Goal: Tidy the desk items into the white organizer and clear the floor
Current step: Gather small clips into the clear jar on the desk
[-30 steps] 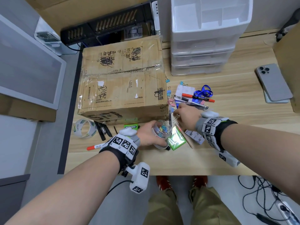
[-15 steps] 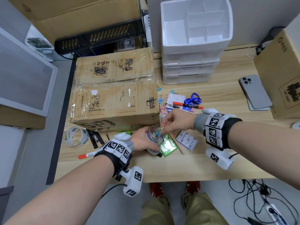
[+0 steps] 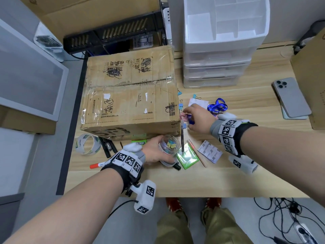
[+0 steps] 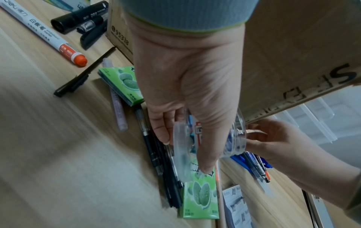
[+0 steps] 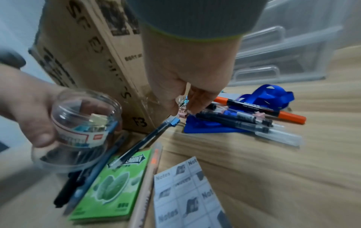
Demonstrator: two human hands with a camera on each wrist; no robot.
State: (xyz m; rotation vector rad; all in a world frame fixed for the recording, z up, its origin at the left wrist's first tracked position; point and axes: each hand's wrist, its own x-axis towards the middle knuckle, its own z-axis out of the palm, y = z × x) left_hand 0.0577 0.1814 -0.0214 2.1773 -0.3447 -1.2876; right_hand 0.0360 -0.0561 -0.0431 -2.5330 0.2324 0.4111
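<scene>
Near us, our left hand (image 3: 154, 152) wraps a closed grip around the clear jar (image 3: 169, 147), mouth up for clips. Farther right, our right hand (image 3: 198, 118) pinches a pink binder clip (image 5: 183, 115) off the bench (image 3: 246, 173); the white organizer (image 3: 223, 41) waits farthest.

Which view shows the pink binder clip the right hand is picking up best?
The right wrist view: the pink binder clip sits in plain sight at the right hand's fingertips, beside the pens. The head view shows only a pink sliver mostly hidden by the hand. The left wrist view doesn't show it clearly.
</scene>
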